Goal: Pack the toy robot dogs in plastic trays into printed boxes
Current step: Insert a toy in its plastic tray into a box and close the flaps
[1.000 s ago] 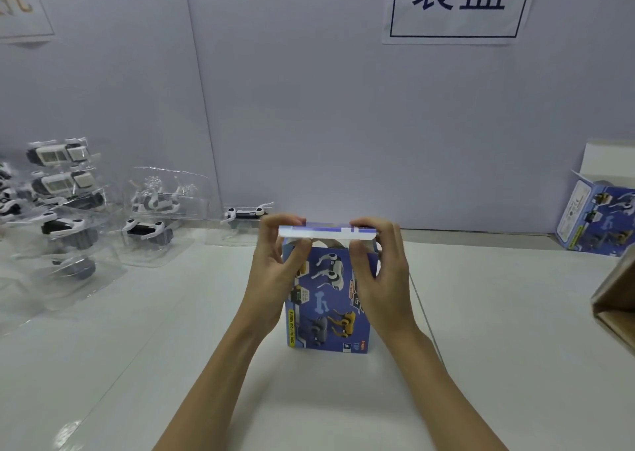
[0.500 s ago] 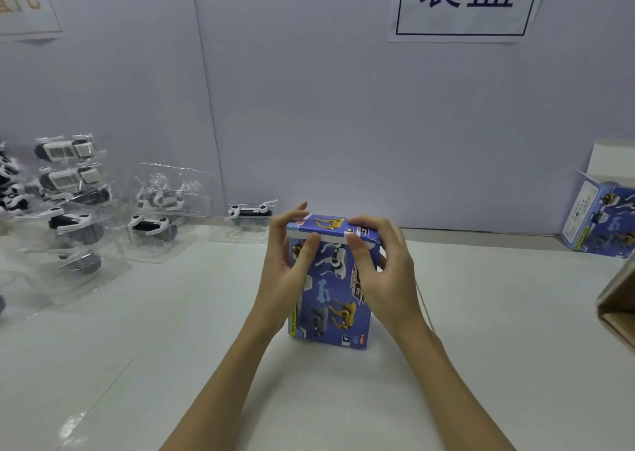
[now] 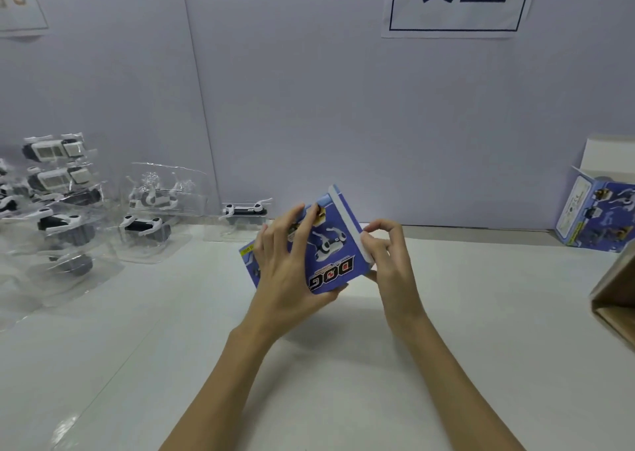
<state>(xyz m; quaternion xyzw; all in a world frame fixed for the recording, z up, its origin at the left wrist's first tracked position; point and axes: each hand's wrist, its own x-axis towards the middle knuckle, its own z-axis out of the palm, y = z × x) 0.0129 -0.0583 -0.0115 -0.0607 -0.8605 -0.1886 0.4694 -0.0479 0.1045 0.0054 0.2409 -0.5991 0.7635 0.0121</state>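
My left hand (image 3: 285, 272) grips the printed box (image 3: 309, 248), fingers spread over its blue face and thumb wrapped under the near edge, holding it tilted just above the white table (image 3: 343, 382). My right hand (image 3: 388, 261) pinches the pale end flap (image 3: 347, 224) with curled fingertips. I judge the step is closing that end: I should keep the left hand firm so the box doesn't twist, line the tuck tab up with the slot, then press along the whole flap instead of one corner, or the card may crease.

There is open tabletop in front of me to set the box down. To the left, near the wall, stand the remaining toy dogs in clear trays (image 3: 144, 217), well apart. At the far right stands an open printed box (image 3: 598, 217), and a brown carton edge (image 3: 615, 296) juts in nearer me, so I'd sweep rightward with care
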